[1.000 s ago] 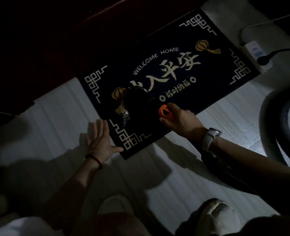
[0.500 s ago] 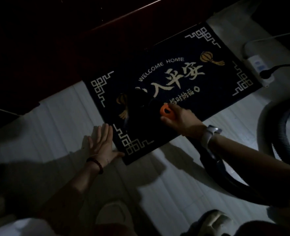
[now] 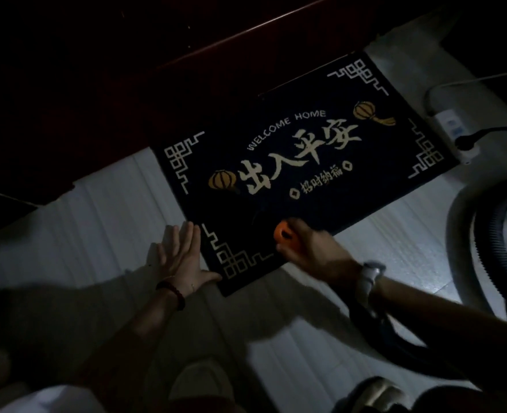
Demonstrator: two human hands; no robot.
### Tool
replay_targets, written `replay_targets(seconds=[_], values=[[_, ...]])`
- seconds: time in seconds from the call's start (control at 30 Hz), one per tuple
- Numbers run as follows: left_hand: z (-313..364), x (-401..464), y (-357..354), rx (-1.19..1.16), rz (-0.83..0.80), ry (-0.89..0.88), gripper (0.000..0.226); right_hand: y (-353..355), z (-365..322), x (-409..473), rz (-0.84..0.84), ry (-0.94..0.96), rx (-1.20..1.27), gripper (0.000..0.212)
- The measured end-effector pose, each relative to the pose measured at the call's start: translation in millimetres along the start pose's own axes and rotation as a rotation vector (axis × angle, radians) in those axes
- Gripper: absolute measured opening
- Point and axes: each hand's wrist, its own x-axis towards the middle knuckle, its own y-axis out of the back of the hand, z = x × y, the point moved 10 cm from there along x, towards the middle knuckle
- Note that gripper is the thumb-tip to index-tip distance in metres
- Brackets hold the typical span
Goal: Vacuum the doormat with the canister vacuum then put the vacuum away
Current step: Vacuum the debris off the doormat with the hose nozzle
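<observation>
- The floor (image 3: pixel 103 222) is seen as pale boards in dim light, with long shadows cast across its near part.
- The doormat (image 3: pixel 395 162) is laid flat and askew on the floor, dark with pale corner patterns, two orange lanterns and "WELCOME HOME" above larger characters; its far edge is lost under a dark red door (image 3: pixel 103 73).
- The vacuum hose (image 3: pixel 490 242), ribbed and dark, is looped on the floor at the right, well apart from the mat's near edge; the canister itself cannot be made out.
- A white power strip (image 3: pixel 452 132) is seen just beyond the mat's far right corner, with a dark plug (image 3: pixel 462 143) set in it.
- The left hand (image 3: pixel 183 257) is laid flat with fingers spread on the floor, its thumb touching the mat's near corner; nothing is held, and a bead bracelet is worn at the wrist.
- The right hand (image 3: pixel 311 251), a pale watch at the wrist, is closed around the orange vacuum nozzle (image 3: pixel 285 235), which is pressed to the mat near its front edge; the grip is blurred.
</observation>
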Motion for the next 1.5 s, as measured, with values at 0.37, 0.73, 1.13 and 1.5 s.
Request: replay_targets(seconds=[0.37, 0.73, 1.13, 1.5], values=[[1.3, 0.2, 1.0, -0.058, 0.012, -0.004, 0.119, 22.9, -6.4, 15.6, 0.058, -0.067, 0.022, 0.046], [3.8, -1.8, 1.0, -0.066, -0.013, -0.007, 0.118, -13.1, 23.2, -59.2, -0.156, -0.094, -0.091, 0.049], [3.8, 0.5, 2.2, -0.036, -0.03, -0.012, 0.118, -40.4, 13.6, -65.6, -0.169, 0.007, -0.069, 0.046], [2.1, 1.3, -0.7, -0.026, -0.047, -0.039, 0.116, -33.5, -37.7, -17.8, -0.104, 0.2, -0.275, 0.057]])
